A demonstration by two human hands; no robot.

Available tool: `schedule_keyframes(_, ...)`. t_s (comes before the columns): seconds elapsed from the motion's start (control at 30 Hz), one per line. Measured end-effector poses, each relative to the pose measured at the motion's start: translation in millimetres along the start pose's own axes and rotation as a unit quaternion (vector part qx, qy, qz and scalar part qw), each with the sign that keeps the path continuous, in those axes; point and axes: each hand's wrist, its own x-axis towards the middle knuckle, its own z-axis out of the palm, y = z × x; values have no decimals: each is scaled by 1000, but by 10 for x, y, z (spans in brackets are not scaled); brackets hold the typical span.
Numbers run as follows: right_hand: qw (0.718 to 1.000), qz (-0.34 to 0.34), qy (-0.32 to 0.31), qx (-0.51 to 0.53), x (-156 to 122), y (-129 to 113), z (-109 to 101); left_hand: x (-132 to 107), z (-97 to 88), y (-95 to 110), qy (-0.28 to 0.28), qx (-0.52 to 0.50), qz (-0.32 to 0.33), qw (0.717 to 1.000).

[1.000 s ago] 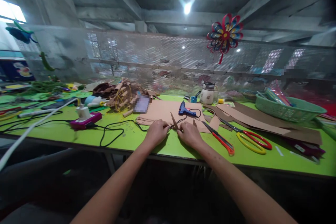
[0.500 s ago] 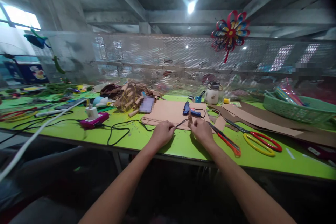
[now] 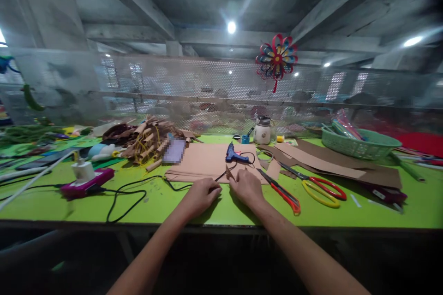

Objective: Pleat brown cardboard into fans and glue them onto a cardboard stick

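Observation:
My right hand (image 3: 246,187) is closed on a small brown paper piece (image 3: 230,173) that sticks up from the fingers. Close by on the left, my left hand (image 3: 200,199) is curled shut above the green table (image 3: 155,203); whatever its fingers hold is hidden. Just beyond both hands lies a stack of light brown paper sheets (image 3: 200,159). A blue glue gun (image 3: 237,156) rests on this stack, its black cable running toward the hands. To the right of my right hand lie an orange-handled utility knife (image 3: 285,194) and scissors (image 3: 320,188) with red and yellow handles.
A purple power strip (image 3: 88,183) with a white plug and loose cables occupies the left. Behind are a heap of brown paper rolls (image 3: 147,140), a phone (image 3: 173,152) and a white jar (image 3: 262,132). Brown strips (image 3: 321,161) and a green basket (image 3: 360,143) are at right.
The view has turned to the right, so the table's contents appear further left and lower. Both hands stay near the front edge of the paper stack, the right still pinching the small piece.

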Motion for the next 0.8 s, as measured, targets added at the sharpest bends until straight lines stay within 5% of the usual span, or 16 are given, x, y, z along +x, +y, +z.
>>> schedule_keyframes(0.1, 999, -7, 32, 18, -25, -6, -11, 193, -228, -165, 0, -26, -64, 998)
schedule_keyframes(0.2, 997, -22, 56, 52, -46, -14, -22, 561, -634, -512, 91, 80, -188, 975)
schedule_keyframes(0.33, 991, -52, 68, 98, -53, -31, -16, 1103, -1032, -1017, 164, 179, -275, 930)
schedule_keyframes(0.53, 984, -70, 91, 138, -51, -32, 3, 1606, -850, -1389, 154, 288, -292, 899)
schedule_keyframes(0.8, 973, -112, 109, 172, -90, -73, -2, 1825, -671, -1631, 149, 358, -282, 877)
